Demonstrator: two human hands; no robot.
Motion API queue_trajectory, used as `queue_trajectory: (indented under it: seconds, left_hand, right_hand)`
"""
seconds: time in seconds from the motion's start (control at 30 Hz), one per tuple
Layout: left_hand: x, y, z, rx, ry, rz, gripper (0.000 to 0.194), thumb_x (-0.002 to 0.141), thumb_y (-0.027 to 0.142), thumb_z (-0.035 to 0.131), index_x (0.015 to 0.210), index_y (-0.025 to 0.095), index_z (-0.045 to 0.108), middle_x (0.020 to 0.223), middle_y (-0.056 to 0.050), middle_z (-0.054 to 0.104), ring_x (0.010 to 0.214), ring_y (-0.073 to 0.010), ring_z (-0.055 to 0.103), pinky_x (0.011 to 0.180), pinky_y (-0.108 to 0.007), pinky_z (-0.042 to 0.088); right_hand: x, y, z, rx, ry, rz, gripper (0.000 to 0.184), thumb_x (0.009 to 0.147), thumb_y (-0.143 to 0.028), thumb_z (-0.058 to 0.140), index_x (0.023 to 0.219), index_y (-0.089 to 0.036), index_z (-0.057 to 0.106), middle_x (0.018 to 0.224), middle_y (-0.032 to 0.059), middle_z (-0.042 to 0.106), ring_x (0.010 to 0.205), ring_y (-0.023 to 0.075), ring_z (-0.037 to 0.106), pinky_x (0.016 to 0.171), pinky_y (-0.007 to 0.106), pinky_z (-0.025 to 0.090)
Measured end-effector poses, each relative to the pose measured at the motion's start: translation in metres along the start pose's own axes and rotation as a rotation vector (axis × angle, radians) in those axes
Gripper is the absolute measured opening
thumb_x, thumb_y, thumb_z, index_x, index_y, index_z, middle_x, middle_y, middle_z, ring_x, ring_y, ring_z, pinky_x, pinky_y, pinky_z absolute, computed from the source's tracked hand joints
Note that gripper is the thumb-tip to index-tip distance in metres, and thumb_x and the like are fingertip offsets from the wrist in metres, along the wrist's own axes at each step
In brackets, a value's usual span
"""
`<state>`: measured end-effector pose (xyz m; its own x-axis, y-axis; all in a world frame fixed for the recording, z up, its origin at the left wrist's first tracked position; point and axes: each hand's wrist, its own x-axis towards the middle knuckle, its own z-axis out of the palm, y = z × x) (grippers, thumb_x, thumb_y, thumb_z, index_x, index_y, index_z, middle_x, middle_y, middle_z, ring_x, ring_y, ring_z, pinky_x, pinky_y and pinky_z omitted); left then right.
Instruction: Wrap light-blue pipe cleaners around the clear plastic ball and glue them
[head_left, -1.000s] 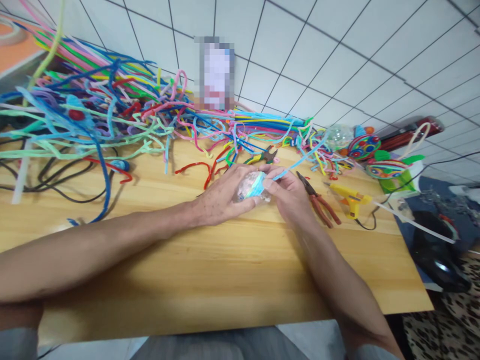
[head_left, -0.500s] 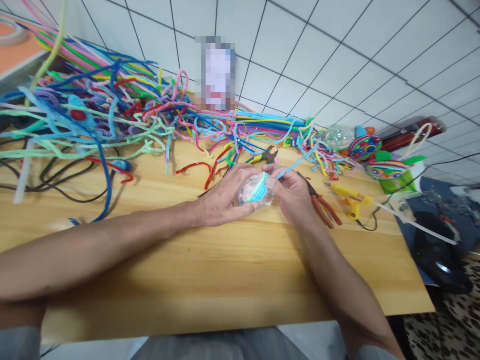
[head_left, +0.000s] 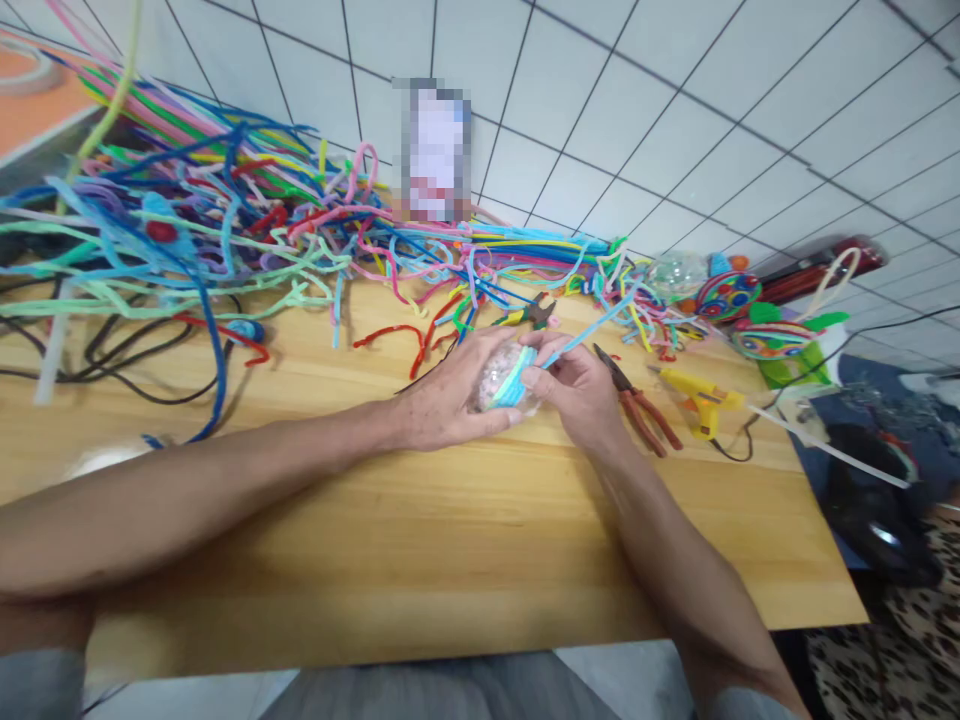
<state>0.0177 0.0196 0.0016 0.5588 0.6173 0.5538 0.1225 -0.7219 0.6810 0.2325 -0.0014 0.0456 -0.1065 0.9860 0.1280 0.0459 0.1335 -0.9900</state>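
In the head view, the clear ball (head_left: pixel 492 384) sits between the two hands; the left hand (head_left: pixel 444 398) cups its left side, fingers curled around it; the right hand (head_left: pixel 583 388), at its right, appears to pinch the light-blue strip (head_left: pixel 598 328) between thumb and fingers, the free end running beyond the ball; yellow-green and blue bands (head_left: pixel 516 380) cover part of it, so wrapping looks partly done; the ball's bare left side and that loose length seem left; the glue gun (head_left: pixel 702 398) lies right of the ball, untouched.
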Motion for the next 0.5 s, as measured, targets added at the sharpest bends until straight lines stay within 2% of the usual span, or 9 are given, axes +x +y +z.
queue_trajectory:
  seconds: [0.1,0.2,0.33,0.5]
  left_hand:
    - [0.005,0.01,-0.003,-0.006,-0.006,-0.087,0.069,0.101,0.049,0.068,0.16,0.022,0.043,0.158,-0.017,0.061,0.145,-0.0354,0.061,0.122,-0.055,0.053]
    - [0.007,0.015,-0.006,-0.006,-0.013,-0.149,0.066,0.099,0.047,0.071,0.156,0.022,0.047,0.152,-0.016,0.066,0.138,-0.0337,0.066,0.116,-0.052,0.057]
    - [0.004,0.011,-0.004,-0.002,-0.005,-0.079,0.066,0.099,0.042,0.071,0.157,0.023,0.045,0.158,-0.017,0.062,0.143,-0.0342,0.063,0.119,-0.054,0.054]
    - [0.001,0.002,-0.002,-0.009,0.009,0.003,0.067,0.102,0.045,0.071,0.159,0.025,0.042,0.16,-0.017,0.06,0.146,-0.0344,0.061,0.119,-0.055,0.053]
  right_hand:
    - [0.0,0.002,-0.001,0.008,-0.015,0.008,0.036,0.071,-0.044,0.101,0.084,-0.027,0.073,0.116,0.0017,0.076,0.113,0.0224,0.069,0.101,0.038,0.056]
    - [0.001,0.003,-0.002,0.01,-0.032,0.017,0.035,0.072,-0.046,0.101,0.084,-0.027,0.073,0.116,0.0019,0.077,0.113,0.0232,0.069,0.102,0.039,0.056]
    - [0.003,0.002,-0.004,0.068,-0.035,0.059,0.036,0.074,-0.053,0.098,0.083,-0.027,0.074,0.114,0.0032,0.078,0.109,0.0238,0.071,0.096,0.04,0.06]
    - [0.004,0.003,-0.004,0.084,-0.03,0.07,0.038,0.074,-0.054,0.098,0.08,-0.026,0.074,0.117,0.0039,0.078,0.107,0.0227,0.071,0.095,0.039,0.061]
